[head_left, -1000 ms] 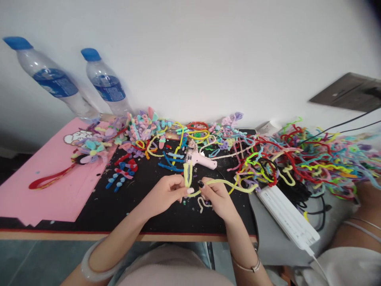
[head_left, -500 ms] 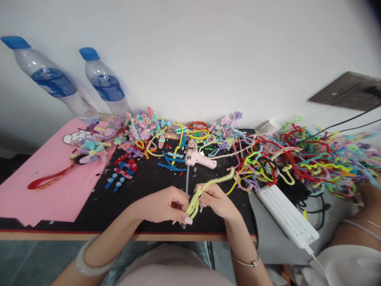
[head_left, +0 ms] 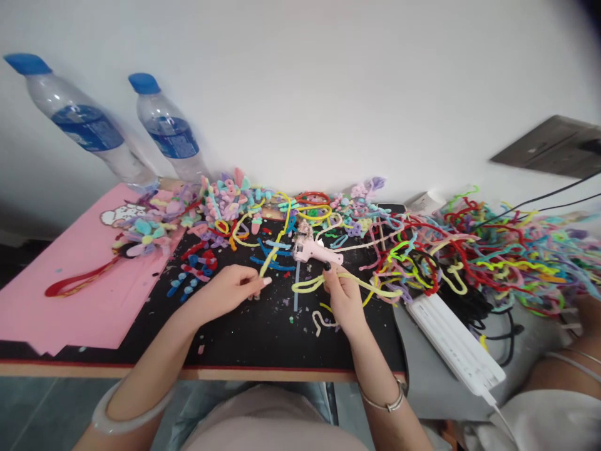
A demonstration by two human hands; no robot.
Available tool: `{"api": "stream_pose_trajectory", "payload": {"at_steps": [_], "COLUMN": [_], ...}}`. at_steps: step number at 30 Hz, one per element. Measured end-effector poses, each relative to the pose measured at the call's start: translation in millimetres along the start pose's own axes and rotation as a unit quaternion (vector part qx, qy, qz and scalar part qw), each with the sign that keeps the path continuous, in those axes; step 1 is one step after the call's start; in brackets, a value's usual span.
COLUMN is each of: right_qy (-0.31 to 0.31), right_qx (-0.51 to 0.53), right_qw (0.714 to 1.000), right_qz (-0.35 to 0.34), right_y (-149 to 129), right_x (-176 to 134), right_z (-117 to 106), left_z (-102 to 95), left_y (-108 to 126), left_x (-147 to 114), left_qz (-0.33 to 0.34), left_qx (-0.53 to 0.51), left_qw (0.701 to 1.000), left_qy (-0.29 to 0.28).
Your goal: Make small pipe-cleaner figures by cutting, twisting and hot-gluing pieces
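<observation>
Where the right hand (head_left: 346, 299) pinches, the yellow stem (head_left: 375, 288) runs sideways, loop (head_left: 303, 290) leftward.

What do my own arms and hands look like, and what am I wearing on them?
No sleeves or gloves show. Your left hand has a pale thumbnail, and a thick, smooth, whitish bangle circles that forearm. Your right hand shows a dark nail, with a thin silver-coloured bangle bearing a small knot-like detail on that arm.
</observation>
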State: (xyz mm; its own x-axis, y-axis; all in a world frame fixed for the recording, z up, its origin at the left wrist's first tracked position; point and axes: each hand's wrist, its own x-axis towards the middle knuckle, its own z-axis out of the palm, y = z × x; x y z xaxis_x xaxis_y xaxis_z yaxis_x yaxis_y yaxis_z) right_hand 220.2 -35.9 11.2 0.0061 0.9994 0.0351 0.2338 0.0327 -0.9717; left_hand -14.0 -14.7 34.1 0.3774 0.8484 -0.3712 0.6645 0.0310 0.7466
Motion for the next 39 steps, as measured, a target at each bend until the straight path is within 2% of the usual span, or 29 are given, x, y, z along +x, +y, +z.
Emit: {"api": "stream_pose_trajectory", "payload": {"at_steps": [3,5,7,8,10,12,13,16,26,30,32,35,37,38,39], "right_qy": [-0.002,-0.006,-0.016,-0.024,-0.042,-0.062,-0.069,-0.076,-0.073,-0.06,-0.089,-0.207,-0.262,-0.262,-0.235], "right_qx": [0.023,0.024,0.01,-0.002,-0.026,-0.041,-0.045,-0.047,-0.018,0.037,0.042,-0.008,-0.087,-0.137,-0.195], "right_qw": [1.0,1.0,1.0,0.999,0.998,0.995,0.994,0.993,0.996,0.997,0.994,0.976,0.957,0.951,0.946], "right_qz": [0.001,-0.002,-0.014,-0.024,-0.048,-0.07,-0.077,-0.082,-0.053,-0.036,-0.04,-0.07,-0.083,-0.092,-0.111], "right_y": [1.9,0.4,-2.7,-4.6,-8.6,-12.1,-13.5,-15.5,-16.6,-12.8,-14.7,-26.9,-38.4,-43.7,-48.1], "right_x": [-0.6,-1.0,-1.8,-2.4,-3.7,-4.9,-5.3,-5.8,-7.1,-8.1,-3.9,14.7,37.5,51.9,67.8], "right_z": [3.6,5.4,7.8,9.6,14.4,19.8,22.1,25.8,24.9,30.2,28.2,12.7,-3.8,-12.0,-19.1], "left_z": [-10.5,-14.6,-14.1,-11.7,-3.2,7.5,12.7,24.5,42.2,40.9,36.1,24.8,16.2,12.2,8.6], "left_y": [-10.1,-7.4,4.1,12.3,30.3,45.0,49.9,53.5,32.0,31.0,31.4,27.9,21.3,17.0,12.5], "left_x": [-0.3,-3.3,-8.6,-11.7,-17.5,-21.2,-21.9,-20.2,-12.7,-11.6,-11.0,-8.8,-5.9,-4.0,-2.0], "left_qz": [-0.084,-0.125,-0.108,-0.069,0.039,0.114,0.128,0.13,0.164,0.181,0.183,0.153,0.125,0.118,0.117], "left_qx": [0.124,0.182,0.183,0.156,0.061,0.017,0.011,0.006,0.021,0.02,0.018,0.002,-0.041,-0.069,-0.094], "left_qw": [0.988,0.972,0.97,0.976,0.992,0.993,0.992,0.991,0.986,0.983,0.983,0.988,0.991,0.989,0.987], "left_qy": [0.047,0.075,0.118,0.134,0.099,0.033,0.001,-0.025,0.006,0.021,0.02,0.026,0.04,0.052,0.058]}}
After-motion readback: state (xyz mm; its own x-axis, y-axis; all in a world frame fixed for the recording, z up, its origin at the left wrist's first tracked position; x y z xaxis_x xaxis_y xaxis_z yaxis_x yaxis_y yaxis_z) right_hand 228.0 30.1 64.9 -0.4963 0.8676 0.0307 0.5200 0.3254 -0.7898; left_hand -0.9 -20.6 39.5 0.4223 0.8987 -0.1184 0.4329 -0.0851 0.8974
